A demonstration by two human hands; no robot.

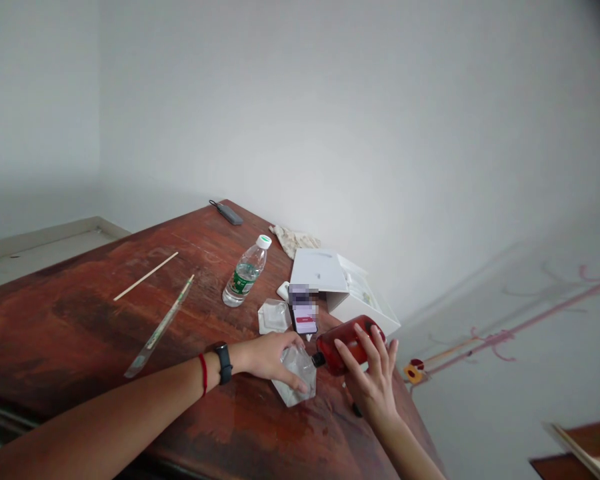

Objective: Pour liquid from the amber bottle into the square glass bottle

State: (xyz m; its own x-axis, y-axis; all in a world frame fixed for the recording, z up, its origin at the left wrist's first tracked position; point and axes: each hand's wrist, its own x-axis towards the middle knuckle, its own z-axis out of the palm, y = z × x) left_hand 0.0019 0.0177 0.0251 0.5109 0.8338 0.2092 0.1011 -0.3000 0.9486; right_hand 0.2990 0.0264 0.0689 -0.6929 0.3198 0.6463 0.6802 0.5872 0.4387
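My right hand (373, 377) is closed around a reddish-brown bottle (344, 341), which is tipped on its side. Its black neck (319, 360) points left, at the edge of a clear angular container (295, 373). Thumb and fingers of my left hand (275, 360) grip that container on the table. Just behind it sits a second clear angular container (273, 315), apart from both hands. A phone (305, 319) with a lit screen lies near the bottle. Part of a small black object (356, 409) shows below my right hand.
A water bottle (246, 272) stands upright on the red-brown table (200, 367). To its left lie a single chopstick (146, 276) and wrapped chopsticks (161, 327). White boxes (320, 267), a cloth (296, 240) and a grey device (227, 213) are farther back. A pink rack (520, 327) leans at right.
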